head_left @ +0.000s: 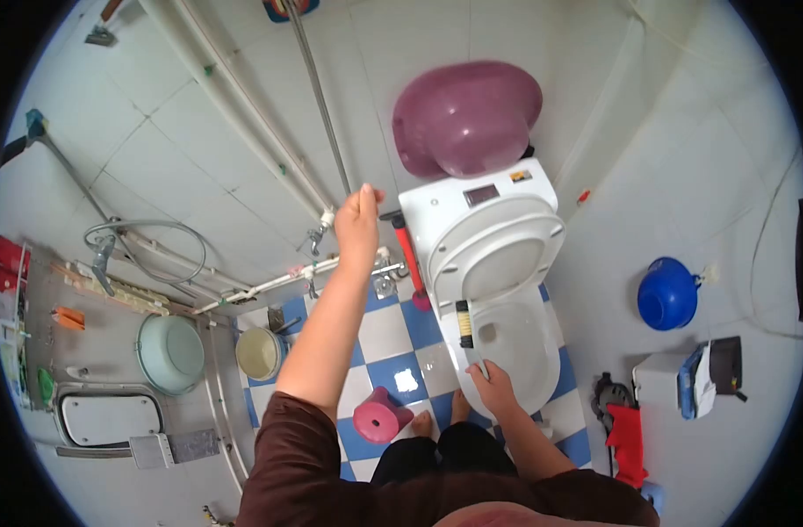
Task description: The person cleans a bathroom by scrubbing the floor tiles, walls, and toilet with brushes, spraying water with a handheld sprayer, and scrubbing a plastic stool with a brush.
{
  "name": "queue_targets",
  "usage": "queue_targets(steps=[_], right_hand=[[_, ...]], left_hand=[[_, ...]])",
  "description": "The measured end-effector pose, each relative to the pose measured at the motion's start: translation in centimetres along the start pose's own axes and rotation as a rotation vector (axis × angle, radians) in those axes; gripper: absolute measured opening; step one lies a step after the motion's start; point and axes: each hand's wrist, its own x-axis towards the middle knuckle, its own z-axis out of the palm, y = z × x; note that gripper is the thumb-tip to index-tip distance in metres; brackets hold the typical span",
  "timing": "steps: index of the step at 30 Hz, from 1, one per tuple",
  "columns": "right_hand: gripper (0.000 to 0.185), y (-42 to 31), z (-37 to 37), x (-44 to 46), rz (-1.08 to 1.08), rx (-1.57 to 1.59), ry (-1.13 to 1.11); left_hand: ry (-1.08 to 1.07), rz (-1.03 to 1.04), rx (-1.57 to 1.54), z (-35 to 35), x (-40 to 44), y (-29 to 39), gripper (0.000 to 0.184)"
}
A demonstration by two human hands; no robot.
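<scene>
In my right hand (496, 386) is the thin pale handle of a brush (464, 323), with a yellow-and-black head. The head lies over the left rim of the white toilet bowl (542, 351). Behind the bowl, the toilet lid and seat (498, 250) stand raised against the tank. My left hand (359, 220) is lifted to the left of the tank, its fingers curled closed. The lower end of a long metal pole (318, 97) meets that hand's outline; whether the fingers grip it is hidden. A red-handled plunger (408, 255) leans between my left forearm and the toilet.
A purple basin (471, 114) rests on the tank. On the blue-and-white tiled floor are a pink stool (379, 417) near my feet and a bucket (261, 353). Pipes and a tap (315, 239) line the left wall. A blue basin (667, 294) hangs on the right wall.
</scene>
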Motion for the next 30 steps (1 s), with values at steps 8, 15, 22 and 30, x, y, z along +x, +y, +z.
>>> queue_targets(steps=[8, 15, 22, 30], right_hand=[[0.022, -0.3, -3.9, 0.5, -0.044, -0.013, 0.047], [0.019, -0.3, -5.6, 0.7, -0.077, 0.036, 0.081], [0.017, -0.3, -6.7, -0.1, -0.058, 0.08, 0.089], [0.025, 3.2, -7.1, -2.8, -0.011, 0.106, 0.253]], left_hand=[[0.645, 0.619, 0.352, -2.9, 14.9, 16.5, 0.034], [0.59, 0.435, 0.501, -6.0, 22.1, 24.3, 0.042], [0.449, 0.584, 0.015, -6.0, 19.5, 28.2, 0.03], [-0.319, 0.277, -0.333, -3.5, -0.3, 22.8, 0.053]])
